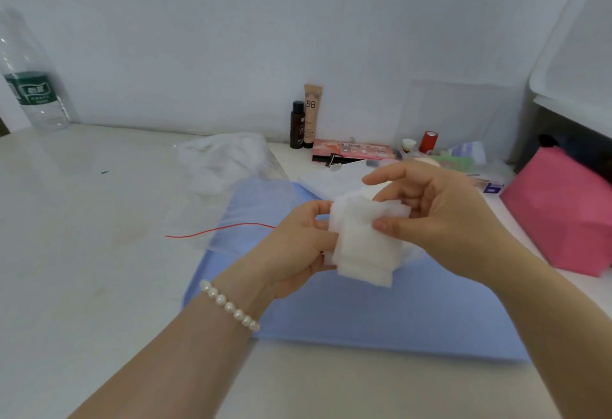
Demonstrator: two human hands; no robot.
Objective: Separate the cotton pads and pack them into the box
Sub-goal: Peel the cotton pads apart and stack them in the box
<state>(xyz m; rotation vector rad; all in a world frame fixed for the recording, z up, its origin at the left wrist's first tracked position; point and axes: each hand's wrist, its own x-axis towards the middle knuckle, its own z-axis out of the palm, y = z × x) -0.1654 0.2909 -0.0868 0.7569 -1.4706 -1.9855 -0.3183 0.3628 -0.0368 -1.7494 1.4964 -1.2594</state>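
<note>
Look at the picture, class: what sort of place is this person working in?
Probably a home dressing table or vanity desk against a wall: a BB cream tube, a makeup palette and a dark cosmetics bottle stand at the back.

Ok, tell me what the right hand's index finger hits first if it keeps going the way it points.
Probably the clear plastic bag: the right hand points its index finger left, above the cotton pads. Depth is unclear.

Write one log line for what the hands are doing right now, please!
left hand: holds cotton pads | right hand: pinches top pad | place: above blue mat | box: not identified
</note>
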